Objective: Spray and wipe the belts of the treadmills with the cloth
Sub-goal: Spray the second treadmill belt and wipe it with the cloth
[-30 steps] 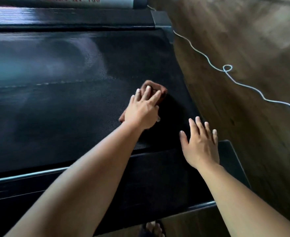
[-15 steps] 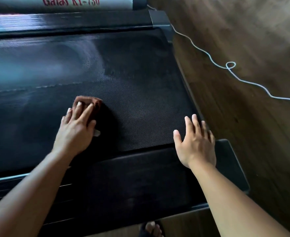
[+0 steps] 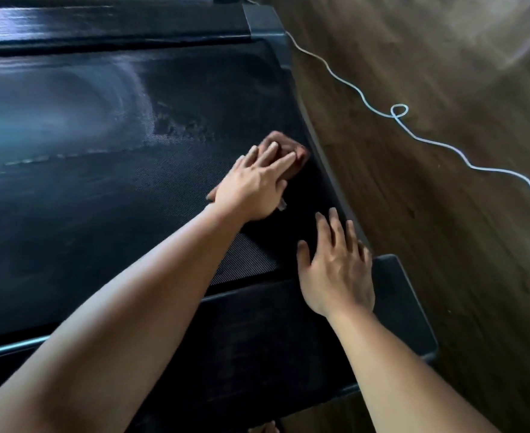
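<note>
Your left hand, arm stretched forward, presses the brown cloth flat near the right edge of the belt (fingers straight, grip released); your right hand rests splayed beside it, grasping nothing

The treadmill belt is black with a fine woven grain. It looks matt and dry toward 5 o'clock, and wet toward 10 o'clock, with a hazy sheen and smeared streaks. The cloth, just past centre toward 1 o'clock, is soft reddish-brown fabric, crumpled and dull. The end cover at 6 o'clock looks like matt black plastic, and a smooth, shiny trim strip edges it at 8 o'clock. The panel at 12 o'clock is glossy black. The floor at 3 o'clock is brown wood-grain board with a low satin shine. On it lies a smooth white cord.
</note>
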`<state>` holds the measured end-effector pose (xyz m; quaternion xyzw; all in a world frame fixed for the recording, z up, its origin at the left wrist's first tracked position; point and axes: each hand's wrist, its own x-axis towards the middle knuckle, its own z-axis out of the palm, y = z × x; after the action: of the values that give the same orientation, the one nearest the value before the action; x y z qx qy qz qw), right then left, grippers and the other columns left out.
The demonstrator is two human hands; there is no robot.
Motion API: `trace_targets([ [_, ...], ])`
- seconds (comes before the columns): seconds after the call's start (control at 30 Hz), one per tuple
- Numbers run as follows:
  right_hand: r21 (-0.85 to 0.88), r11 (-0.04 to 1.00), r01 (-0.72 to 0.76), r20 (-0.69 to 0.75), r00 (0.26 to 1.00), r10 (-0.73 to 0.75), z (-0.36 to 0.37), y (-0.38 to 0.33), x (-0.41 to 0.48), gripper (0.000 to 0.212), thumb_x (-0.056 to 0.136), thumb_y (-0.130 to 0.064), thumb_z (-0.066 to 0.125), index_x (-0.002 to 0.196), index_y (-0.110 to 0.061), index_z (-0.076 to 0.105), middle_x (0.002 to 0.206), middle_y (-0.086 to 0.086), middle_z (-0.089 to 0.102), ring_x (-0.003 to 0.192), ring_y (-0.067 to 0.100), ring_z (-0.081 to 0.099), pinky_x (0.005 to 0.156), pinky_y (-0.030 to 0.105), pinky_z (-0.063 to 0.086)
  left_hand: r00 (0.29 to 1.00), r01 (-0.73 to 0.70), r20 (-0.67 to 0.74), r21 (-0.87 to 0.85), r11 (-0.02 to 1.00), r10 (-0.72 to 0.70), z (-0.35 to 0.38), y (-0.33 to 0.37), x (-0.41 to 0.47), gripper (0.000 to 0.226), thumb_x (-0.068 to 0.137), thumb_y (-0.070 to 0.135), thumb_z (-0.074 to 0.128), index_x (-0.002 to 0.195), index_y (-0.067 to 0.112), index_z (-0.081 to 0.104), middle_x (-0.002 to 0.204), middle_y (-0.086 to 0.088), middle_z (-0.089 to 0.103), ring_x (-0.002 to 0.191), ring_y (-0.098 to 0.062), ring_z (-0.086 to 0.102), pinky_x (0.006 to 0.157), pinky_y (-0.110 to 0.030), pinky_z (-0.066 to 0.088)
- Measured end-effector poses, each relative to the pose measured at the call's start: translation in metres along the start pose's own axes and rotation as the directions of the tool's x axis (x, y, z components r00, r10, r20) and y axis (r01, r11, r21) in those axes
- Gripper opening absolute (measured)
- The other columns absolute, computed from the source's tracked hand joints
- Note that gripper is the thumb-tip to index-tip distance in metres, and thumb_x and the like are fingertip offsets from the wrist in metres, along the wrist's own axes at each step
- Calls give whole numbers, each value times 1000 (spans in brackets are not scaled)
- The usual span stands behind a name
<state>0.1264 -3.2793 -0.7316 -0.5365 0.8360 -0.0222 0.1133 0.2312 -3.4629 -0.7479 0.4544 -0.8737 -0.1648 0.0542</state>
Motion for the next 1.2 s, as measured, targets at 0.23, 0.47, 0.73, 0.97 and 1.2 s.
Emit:
trace_targets([
  [0.23,51,999,-8,-6,1000,9,0,0,1,62,102,-48,28,158,-27,10,167,-6,-1,153,22,2,120,44,13,1000,-26,-10,-31,999,25,1,-7,-118,58,98,49,36,154,48,23,168,8,11,155,-23,9,125,-40,11],
  [0.47,113,990,89,-9,996,-89,-6,13,-9,66,102,-47,35,157,-16,17,166,9,8,153,24,3,125,36,3,980,185,-72,20,982,-184,-11,-72,-121,61,100,37,52,156,39,27,168,-2,15,153,-36,16,123,-49,15],
  [0.73,-104,995,4,67,998,3,-13,71,-37,91,86,-76,-5,158,-20,-3,165,4,-14,151,23,-16,121,53,-9,983,169,-84,41,985,-165,-17,-38,3,59,100,52,39,155,46,20,168,0,13,153,-34,13,123,-50,13],
  [0.97,-111,994,8,52,999,-2,-11,72,-35,89,88,-79,1,158,-25,3,167,0,-7,152,23,-13,121,52,0,984,-176,14,48,983,175,5,31,57,52,96,54,41,148,49,34,165,1,24,152,-32,18,123,-48,19],
  [1.2,-95,995,-7,66,998,13,-13,70,-33,95,83,-80,-4,158,-23,2,167,-2,-5,152,22,-12,122,46,9,867,-495,63,-18,869,495,24,43,-37,53,97,52,36,148,39,43,162,-1,33,153,-19,21,122,-47,23],
])
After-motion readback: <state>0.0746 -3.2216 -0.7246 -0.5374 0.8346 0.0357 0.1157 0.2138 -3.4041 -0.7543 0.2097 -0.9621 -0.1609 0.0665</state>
